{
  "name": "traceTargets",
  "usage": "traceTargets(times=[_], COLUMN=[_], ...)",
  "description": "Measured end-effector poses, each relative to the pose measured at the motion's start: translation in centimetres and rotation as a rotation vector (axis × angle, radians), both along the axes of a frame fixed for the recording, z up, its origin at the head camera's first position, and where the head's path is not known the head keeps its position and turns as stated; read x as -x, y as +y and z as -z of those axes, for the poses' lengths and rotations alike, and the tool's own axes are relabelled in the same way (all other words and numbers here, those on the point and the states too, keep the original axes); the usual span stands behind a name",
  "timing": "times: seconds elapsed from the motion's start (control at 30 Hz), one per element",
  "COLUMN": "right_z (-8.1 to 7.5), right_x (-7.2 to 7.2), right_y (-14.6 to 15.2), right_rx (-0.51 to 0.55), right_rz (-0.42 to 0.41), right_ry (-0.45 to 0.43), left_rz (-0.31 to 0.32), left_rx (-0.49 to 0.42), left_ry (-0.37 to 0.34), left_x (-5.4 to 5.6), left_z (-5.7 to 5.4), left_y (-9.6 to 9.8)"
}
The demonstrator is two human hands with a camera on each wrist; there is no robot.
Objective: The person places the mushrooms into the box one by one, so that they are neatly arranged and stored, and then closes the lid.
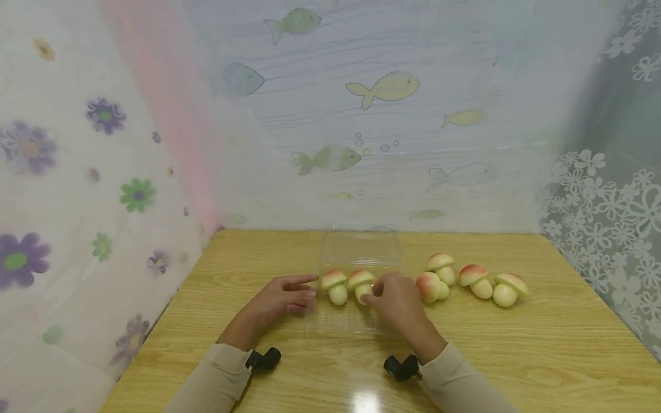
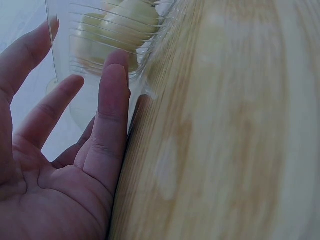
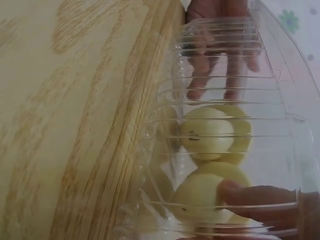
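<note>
A clear plastic clamshell box (image 1: pixel 341 321) lies in front of me with its lid (image 1: pixel 360 246) folded open toward the back. Two pale mushrooms with red-tinged caps stand side by side in it, one mushroom (image 1: pixel 337 291) at left and a second mushroom (image 1: pixel 360 280) in the middle. My right hand (image 1: pixel 401 303) reaches over the box's right side and pinches the second mushroom between thumb and fingers. Against the left wall, my left hand (image 1: pixel 281 298) has its fingers loosely extended, palm toward the box. In the left wrist view its fingertips (image 2: pixel 114 85) are right at the ribbed plastic.
To the right of the box, several more mushrooms lie on the wooden table (image 1: pixel 248 258): a pair (image 1: pixel 440 269) leaning together and another pair (image 1: pixel 476 282) farther right. A fish-patterned curtain (image 1: pixel 330 189) hangs behind the table, with flowered sheets on both sides.
</note>
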State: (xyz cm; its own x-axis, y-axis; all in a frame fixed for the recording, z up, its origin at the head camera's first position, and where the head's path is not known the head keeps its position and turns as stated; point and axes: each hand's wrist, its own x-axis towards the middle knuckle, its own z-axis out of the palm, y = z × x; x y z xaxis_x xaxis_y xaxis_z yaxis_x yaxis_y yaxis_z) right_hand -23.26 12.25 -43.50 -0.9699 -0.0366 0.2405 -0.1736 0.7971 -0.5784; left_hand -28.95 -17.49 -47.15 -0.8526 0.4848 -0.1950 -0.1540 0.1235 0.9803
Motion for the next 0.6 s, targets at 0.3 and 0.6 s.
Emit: traceTargets(times=[0.3, 0.6], right_z=[0.03, 0.01], right_x=[-0.16, -0.22], right_y=[-0.18, -0.28], right_rx=[-0.034, -0.050], right_rz=[0.018, 0.010], right_ry=[-0.017, -0.006], left_rz=[0.001, -0.006], left_rx=[0.005, 0.002], left_ry=[-0.005, -0.001], left_x=[0.01, 0.00], left_z=[-0.01, 0.05], left_y=[0.01, 0.14])
